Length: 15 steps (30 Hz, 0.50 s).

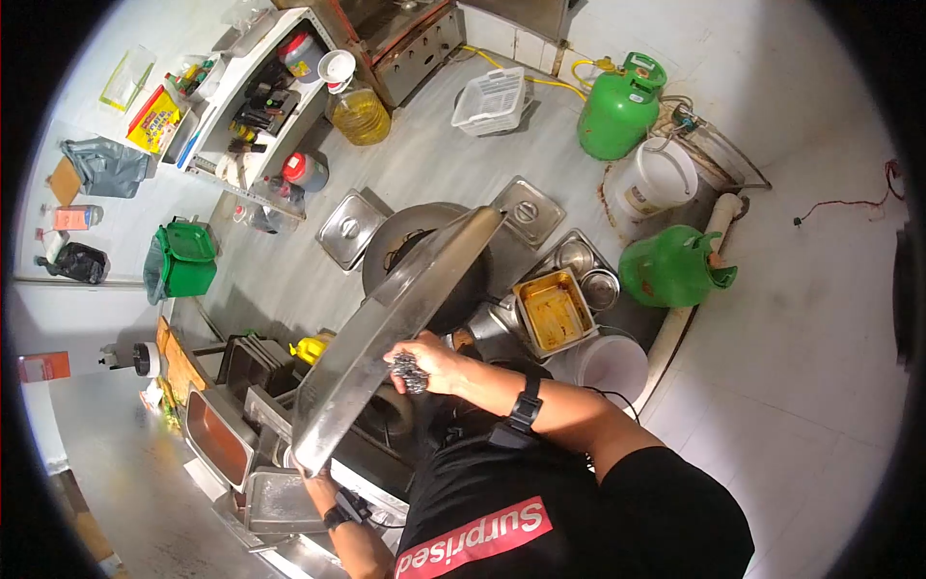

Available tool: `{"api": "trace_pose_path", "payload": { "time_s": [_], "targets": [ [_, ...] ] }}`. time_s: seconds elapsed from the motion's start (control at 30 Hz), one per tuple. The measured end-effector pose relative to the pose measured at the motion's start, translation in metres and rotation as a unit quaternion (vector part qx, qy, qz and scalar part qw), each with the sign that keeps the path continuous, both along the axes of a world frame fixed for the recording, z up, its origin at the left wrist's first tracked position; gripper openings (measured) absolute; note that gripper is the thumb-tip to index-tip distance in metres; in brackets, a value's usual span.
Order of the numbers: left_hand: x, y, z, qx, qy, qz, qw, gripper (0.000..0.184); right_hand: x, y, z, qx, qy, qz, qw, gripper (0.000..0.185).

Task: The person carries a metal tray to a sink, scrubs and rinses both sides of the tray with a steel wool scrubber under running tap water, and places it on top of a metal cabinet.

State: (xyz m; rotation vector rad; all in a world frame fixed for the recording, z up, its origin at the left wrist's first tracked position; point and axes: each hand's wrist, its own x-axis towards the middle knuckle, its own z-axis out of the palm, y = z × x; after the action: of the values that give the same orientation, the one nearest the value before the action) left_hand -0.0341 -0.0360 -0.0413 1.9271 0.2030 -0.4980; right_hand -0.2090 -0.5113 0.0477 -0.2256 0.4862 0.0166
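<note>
A large metal tray (386,323) is held up on edge and slanted, its far end over a dark wok (386,222) on the floor. My left hand (313,475) grips the tray's lower corner, its fingers partly hidden by the metal. My right hand (427,365) is closed around a steel wool scrubber (410,372) beside the tray's face. Whether the scrubber touches the metal is unclear. Two steel lids (353,229) lie on either side of the wok.
To the right are a stained yellowish pan (556,311), white buckets (658,179) and green gas cylinders (617,116). A white basket (490,99) stands ahead. Stacked pans (220,436), a green bin (185,261) and a shelf (217,116) are on the left.
</note>
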Motion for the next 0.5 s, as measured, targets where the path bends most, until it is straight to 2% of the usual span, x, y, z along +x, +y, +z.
{"api": "trace_pose_path", "payload": {
  "time_s": [0.07,0.1,0.17,0.27,0.3,0.33,0.4,0.43,0.47,0.5],
  "targets": [
    [0.009,-0.045,0.004,-0.116,0.101,0.063,0.986,0.057,0.018,-0.012,-0.007,0.001,0.003,0.040,0.999,0.024],
    [0.017,-0.062,0.011,-0.124,0.141,0.075,0.979,0.061,0.024,-0.011,-0.011,-0.007,0.012,0.063,0.998,0.023],
    [0.051,-0.071,0.008,-0.061,0.237,0.093,0.965,0.068,0.039,-0.011,-0.028,-0.007,0.029,0.094,0.995,0.020],
    [0.042,-0.118,0.002,-0.040,0.212,0.040,0.976,0.073,0.062,-0.016,-0.060,0.009,0.060,0.135,0.989,0.016],
    [0.049,-0.089,-0.058,-0.185,0.236,0.103,0.948,0.065,0.070,-0.018,-0.071,0.017,0.084,0.130,0.988,0.015],
    [0.057,-0.063,-0.113,-0.319,0.266,0.166,0.894,0.057,0.078,-0.021,-0.080,0.021,0.109,0.122,0.986,0.015],
    [0.059,-0.126,-0.057,-0.147,0.271,0.306,0.901,0.055,0.091,-0.026,-0.100,0.041,0.142,0.091,0.985,0.017],
    [0.062,-0.123,-0.073,-0.149,0.264,0.306,0.902,0.056,0.096,-0.027,-0.117,0.030,0.157,0.088,0.983,0.020],
    [0.063,-0.119,-0.092,-0.152,0.259,0.303,0.904,0.057,0.107,-0.029,-0.108,0.017,0.227,0.062,0.972,0.022],
    [0.066,-0.133,-0.083,-0.121,0.261,0.332,0.898,0.057,0.112,-0.030,-0.113,-0.006,0.243,0.080,0.967,0.022]
  ]
}}
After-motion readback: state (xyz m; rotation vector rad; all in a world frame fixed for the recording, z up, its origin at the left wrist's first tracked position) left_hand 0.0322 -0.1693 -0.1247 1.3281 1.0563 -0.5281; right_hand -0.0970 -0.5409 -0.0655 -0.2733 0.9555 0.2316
